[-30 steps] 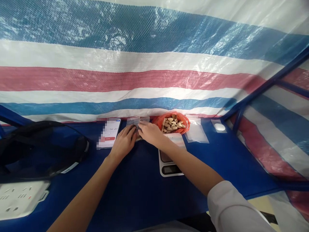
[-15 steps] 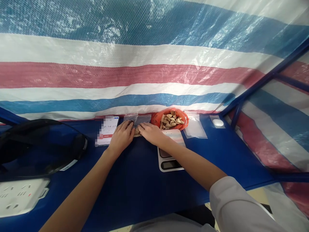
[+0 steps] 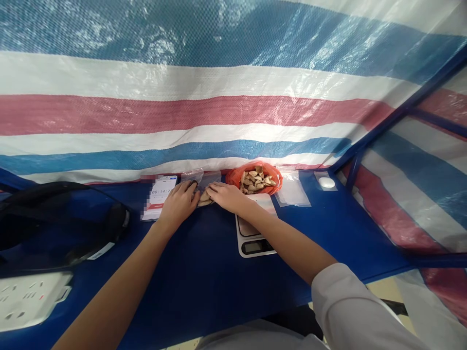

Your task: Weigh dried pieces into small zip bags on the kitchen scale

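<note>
Left hand (image 3: pixel 178 201) and right hand (image 3: pixel 226 197) over clear bags (image 3: pixel 213 178), grip not determinable, blue tabletop (image 3: pixel 204 272) open toward near edge, bag contents (image 3: pixel 205 198) partly covered, power strip (image 3: pixel 31 300) cut off left.

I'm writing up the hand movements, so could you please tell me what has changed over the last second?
The left hand has shifted slightly left, now covering the end of the timer on the phone. The gap to the right hand has widened, showing more of the pale pieces between them. No clear grasp or release shows. The scale and red bag stayed put.
</note>
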Demonstrator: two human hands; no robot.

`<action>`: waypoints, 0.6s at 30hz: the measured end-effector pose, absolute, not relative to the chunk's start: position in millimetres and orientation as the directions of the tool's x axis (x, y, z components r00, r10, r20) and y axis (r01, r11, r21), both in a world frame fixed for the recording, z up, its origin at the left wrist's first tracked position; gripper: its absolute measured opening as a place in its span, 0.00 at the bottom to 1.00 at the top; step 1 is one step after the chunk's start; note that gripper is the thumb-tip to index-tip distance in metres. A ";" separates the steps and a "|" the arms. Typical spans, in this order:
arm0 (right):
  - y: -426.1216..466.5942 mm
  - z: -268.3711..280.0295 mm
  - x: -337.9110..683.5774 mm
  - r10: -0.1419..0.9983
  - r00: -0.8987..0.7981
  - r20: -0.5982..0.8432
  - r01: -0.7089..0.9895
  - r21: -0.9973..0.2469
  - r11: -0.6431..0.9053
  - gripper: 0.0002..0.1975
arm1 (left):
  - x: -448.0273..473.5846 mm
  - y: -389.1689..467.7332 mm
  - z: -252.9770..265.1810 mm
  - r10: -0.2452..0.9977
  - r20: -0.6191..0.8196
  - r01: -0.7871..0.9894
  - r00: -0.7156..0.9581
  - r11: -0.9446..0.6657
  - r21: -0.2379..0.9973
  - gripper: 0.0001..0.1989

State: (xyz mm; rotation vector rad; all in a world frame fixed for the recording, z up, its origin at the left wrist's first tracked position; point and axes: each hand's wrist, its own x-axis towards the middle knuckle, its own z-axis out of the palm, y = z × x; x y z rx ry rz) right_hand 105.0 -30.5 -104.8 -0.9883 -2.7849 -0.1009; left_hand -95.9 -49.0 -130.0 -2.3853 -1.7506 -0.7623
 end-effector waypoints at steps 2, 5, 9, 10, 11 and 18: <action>-31.7 -105.0 105.0 0.616 -0.762 0.201 0.632 0.019 0.775 0.19 | -96.0 -48.5 -129.5 0.872 0.439 0.918 0.219 -0.336 0.211 0.23; -32.7 -106.0 104.4 0.620 -0.750 0.232 0.635 -0.013 0.773 0.19 | -96.4 -48.2 -127.6 0.871 0.442 0.918 0.215 -0.335 0.213 0.22; -35.8 -103.1 104.9 0.639 -0.722 0.265 0.651 -0.052 0.758 0.19 | -94.2 -52.2 -120.1 0.869 0.445 0.922 0.215 -0.331 0.202 0.20; -37.6 -101.1 105.9 0.640 -0.720 0.269 0.651 -0.056 0.757 0.19 | -92.5 -54.1 -117.7 0.867 0.449 0.922 0.215 -0.332 0.199 0.20; -39.9 -98.8 107.5 0.637 -0.720 0.276 0.649 -0.060 0.759 0.19 | -90.3 -56.3 -115.3 0.864 0.454 0.922 0.216 -0.334 0.197 0.20; -63.6 -90.3 135.2 0.638 -0.679 0.363 0.642 -0.127 0.756 0.18 | -61.5 -79.6 -109.2 0.826 0.516 0.888 0.228 -0.394 0.237 0.18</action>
